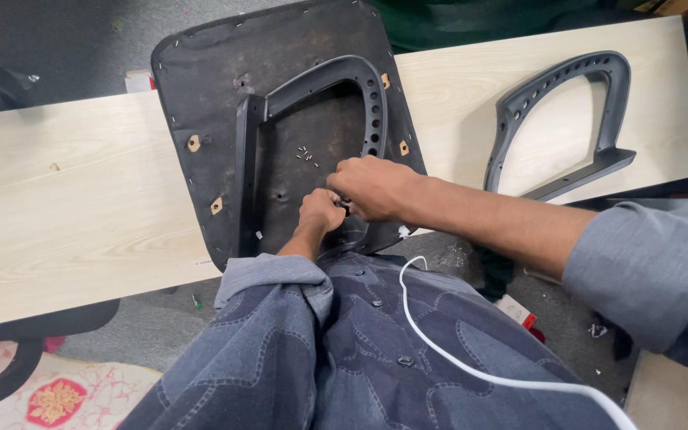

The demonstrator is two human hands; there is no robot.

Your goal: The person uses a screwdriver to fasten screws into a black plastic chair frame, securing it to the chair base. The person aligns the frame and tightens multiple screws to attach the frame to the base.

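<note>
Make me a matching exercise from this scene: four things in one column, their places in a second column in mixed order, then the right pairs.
Things:
1. loose screws
2. spare armrest
3. white cable
4. seat base

Places:
A. across the person's lap
B. alone on the right part of the pale wooden board
C. upside down over the middle of the board
D. on the dark underside, inside the loop of the armrest on the seat

Pairs: 1-D, 2-B, 3-A, 4-C
</note>
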